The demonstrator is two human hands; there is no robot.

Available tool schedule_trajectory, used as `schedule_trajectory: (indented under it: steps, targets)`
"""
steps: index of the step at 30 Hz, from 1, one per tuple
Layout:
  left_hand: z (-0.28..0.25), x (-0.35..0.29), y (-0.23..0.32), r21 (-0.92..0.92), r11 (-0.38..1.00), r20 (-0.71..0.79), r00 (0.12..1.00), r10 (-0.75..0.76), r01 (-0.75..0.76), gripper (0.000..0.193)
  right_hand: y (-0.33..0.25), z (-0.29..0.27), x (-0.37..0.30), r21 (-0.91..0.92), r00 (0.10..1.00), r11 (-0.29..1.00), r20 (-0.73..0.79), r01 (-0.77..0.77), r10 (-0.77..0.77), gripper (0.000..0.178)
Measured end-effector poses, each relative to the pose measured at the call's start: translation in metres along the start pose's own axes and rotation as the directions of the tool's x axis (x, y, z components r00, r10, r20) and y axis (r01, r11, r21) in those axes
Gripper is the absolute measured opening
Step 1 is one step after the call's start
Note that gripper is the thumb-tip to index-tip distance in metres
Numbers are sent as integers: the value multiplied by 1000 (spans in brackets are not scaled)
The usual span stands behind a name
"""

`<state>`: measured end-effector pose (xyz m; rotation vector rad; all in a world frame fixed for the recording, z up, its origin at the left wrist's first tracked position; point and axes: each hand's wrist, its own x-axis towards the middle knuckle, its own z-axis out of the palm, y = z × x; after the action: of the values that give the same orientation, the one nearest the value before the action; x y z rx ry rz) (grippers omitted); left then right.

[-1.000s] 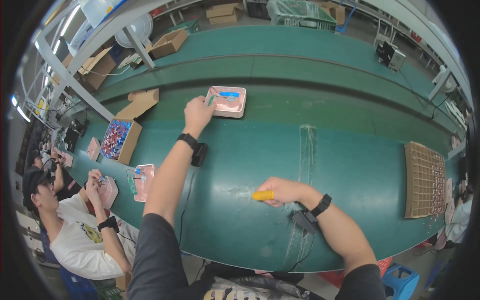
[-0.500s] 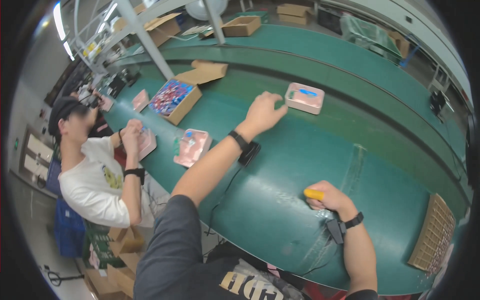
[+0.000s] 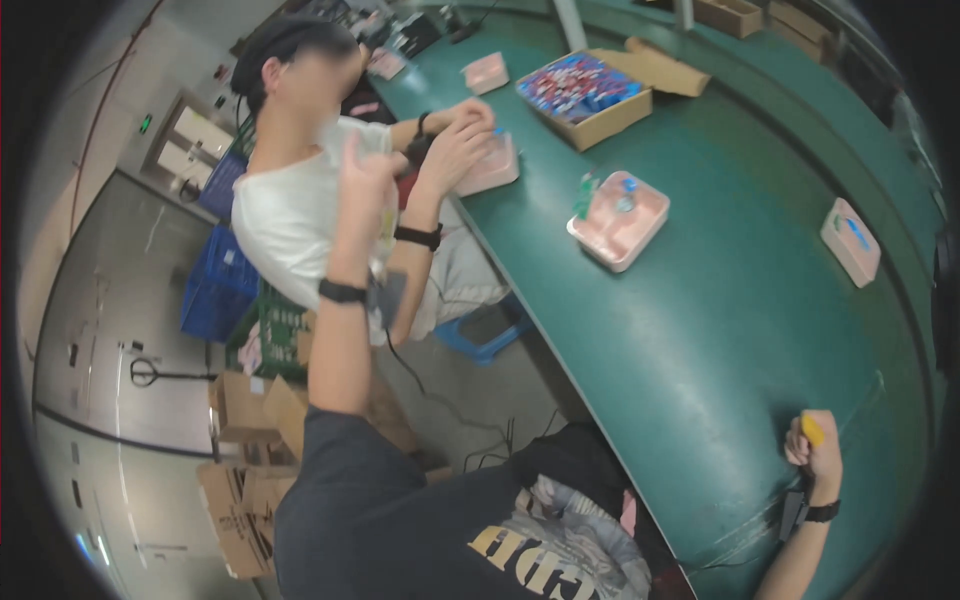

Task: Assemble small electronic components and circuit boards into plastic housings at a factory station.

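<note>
My left hand (image 3: 368, 190) is raised off the table's left side, in front of a co-worker's white shirt. It is blurred, but a finger stands up apart from the others, and I see nothing held. My right hand (image 3: 822, 446) is closed around a yellow-handled tool (image 3: 812, 430) just above the green table (image 3: 640, 330); the rest of the tool is hidden. The closest tray to my left hand on the table is a pink tray (image 3: 640, 235) with small blue and green pieces. Another pink tray (image 3: 852, 243) with a blue piece stands at the far right.
The co-worker's hands (image 3: 465, 140) are over a pink tray (image 3: 492, 172) at the table edge. An open cardboard box (image 3: 610, 125) of red and blue pieces sits behind. Cables, a blue stool (image 3: 485, 335) and cartons (image 3: 240, 410) are on the floor side.
My view has turned left. My left hand has moved from near the far pink tray to the left, off the table, in front of the co-worker. My right hand still grips the yellow-handled tool.
</note>
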<state>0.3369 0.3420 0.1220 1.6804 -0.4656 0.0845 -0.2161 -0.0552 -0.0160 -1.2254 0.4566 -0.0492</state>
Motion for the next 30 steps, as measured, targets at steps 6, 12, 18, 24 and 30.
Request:
schedule_trajectory:
  steps: [6, 12, 18, 24, 30]
  targets:
    - [-58, 37, 35, -21, 998, 51, 997, 63, -62, 88, -8, -13, 13, -87, 980, 987, 134, -135, 146, 46]
    - [31, -7, 23, -105, 994, 337, 939, 74, -41, 84, -38, 8, 32, -403, 865, 797, 22, -451, 501, 35]
    - [116, -86, -60, 294, 922, 578, 815, 37, -251, 91, -52, 24, 37, -696, 854, 644, 87, -316, 513, 22]
    - [176, -112, -85, 112, 987, 500, 865, 46, -118, 123, -74, 83, 64, -746, 923, 666, 261, 7, 283, 16]
    - [198, -119, -91, 268, 873, 459, 851, 256, -407, 129, -80, 111, 131, -715, 968, 699, 178, 6, 175, 16]
